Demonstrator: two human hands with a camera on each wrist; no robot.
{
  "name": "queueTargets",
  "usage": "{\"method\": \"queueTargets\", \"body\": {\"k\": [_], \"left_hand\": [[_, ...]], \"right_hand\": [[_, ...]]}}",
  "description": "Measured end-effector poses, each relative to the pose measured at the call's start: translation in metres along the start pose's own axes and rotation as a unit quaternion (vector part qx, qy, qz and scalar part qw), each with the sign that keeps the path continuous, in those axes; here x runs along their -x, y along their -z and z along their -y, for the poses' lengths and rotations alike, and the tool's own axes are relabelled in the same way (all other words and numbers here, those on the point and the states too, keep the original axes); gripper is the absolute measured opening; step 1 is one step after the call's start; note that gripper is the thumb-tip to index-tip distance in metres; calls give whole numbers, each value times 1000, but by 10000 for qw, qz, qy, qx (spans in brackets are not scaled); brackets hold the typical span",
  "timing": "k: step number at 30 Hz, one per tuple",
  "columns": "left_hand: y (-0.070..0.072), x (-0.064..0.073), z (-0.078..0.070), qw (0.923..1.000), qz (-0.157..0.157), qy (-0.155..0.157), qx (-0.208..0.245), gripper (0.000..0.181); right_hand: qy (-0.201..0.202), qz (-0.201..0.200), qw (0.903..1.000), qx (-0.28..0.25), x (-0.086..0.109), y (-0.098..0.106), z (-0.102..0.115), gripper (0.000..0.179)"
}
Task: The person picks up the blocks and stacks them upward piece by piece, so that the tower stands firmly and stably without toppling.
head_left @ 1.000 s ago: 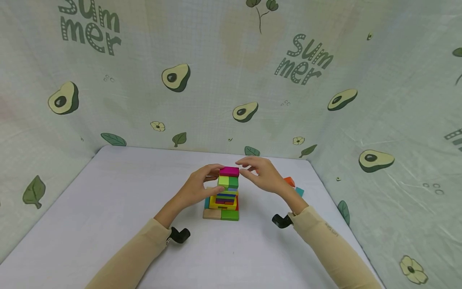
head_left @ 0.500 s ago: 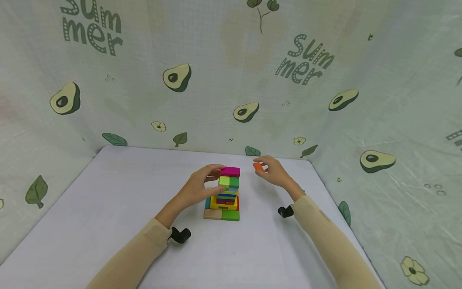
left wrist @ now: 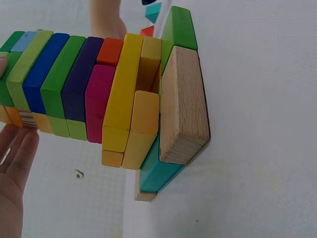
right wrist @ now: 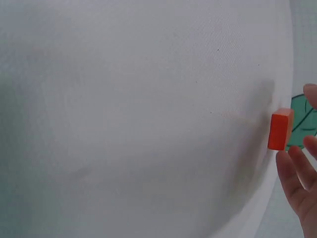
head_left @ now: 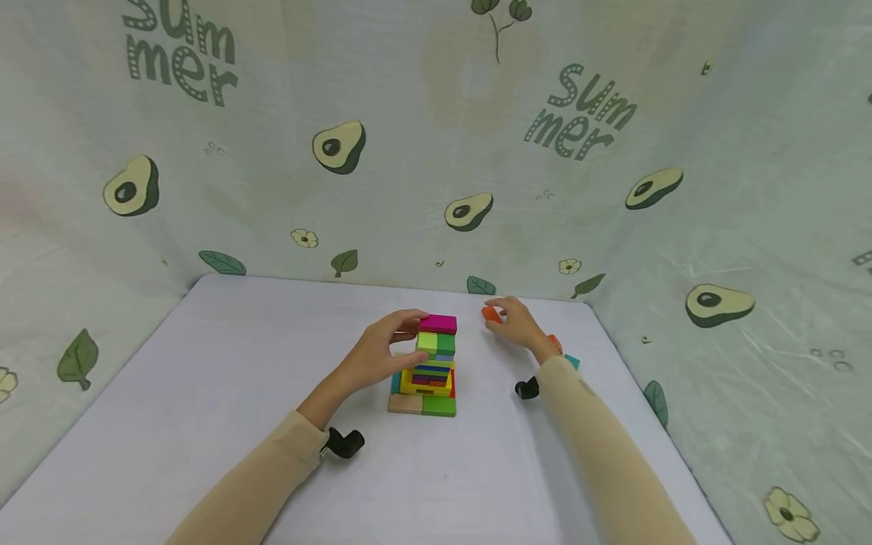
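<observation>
A tower of coloured wooden blocks (head_left: pixel 434 344) stands on the white table, a magenta block (head_left: pixel 438 324) on its top. My left hand (head_left: pixel 376 352) holds the tower's upper part, thumb on the near side and fingers behind. In the left wrist view, fingertips (left wrist: pixel 22 136) of this hand touch the upper blocks. Farther back and to the right, my right hand (head_left: pixel 519 325) is around an orange block (right wrist: pixel 280 130). Its fingers (right wrist: pixel 289 171) are spread close to the block, and a gap shows between the block and one fingertip.
Another orange block (head_left: pixel 555 343) and a teal block (head_left: pixel 573 361) lie right of my right hand, partly hidden by the arm. The tower's base has a plain wood block (head_left: pixel 405 404) and a green block (head_left: pixel 439 406). A printed cloth (head_left: pixel 409 250) rises behind the table.
My right hand has moved from beside the tower's top, back and right, to the orange block. My left hand stays on the tower. The head view has shifted slightly.
</observation>
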State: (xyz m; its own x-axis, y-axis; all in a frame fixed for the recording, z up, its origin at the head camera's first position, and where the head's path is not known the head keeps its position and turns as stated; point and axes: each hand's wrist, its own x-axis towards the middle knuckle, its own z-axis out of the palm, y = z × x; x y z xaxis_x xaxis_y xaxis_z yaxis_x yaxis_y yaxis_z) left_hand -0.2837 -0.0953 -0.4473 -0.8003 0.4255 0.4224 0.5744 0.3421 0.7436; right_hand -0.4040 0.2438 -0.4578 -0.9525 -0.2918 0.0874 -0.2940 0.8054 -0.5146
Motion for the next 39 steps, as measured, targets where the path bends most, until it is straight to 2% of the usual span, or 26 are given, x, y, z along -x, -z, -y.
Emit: {"method": "queueTargets", "body": {"k": [12,16,25,29,39], "left_hand": [[0,0,0,10000,4,1,-36,69],[-1,-1,1,10000,9,41,-54,69],[-1,0,1,10000,-28,36,-66,69],[-1,0,2,10000,-37,42,-56,69],[-1,1,0,10000,-30,7,-50,69]], "right_hand": [[-815,-82,9966,10,-6,-10,-3,47],[-930,-28,9956,88,-4,-10,-6,47],[-629,301,9976,56,-3,-7,-6,45],[-515,445,9975,207,-3,-6,-10,46],[5,557,9980,299,4,-2,-14,41]]}}
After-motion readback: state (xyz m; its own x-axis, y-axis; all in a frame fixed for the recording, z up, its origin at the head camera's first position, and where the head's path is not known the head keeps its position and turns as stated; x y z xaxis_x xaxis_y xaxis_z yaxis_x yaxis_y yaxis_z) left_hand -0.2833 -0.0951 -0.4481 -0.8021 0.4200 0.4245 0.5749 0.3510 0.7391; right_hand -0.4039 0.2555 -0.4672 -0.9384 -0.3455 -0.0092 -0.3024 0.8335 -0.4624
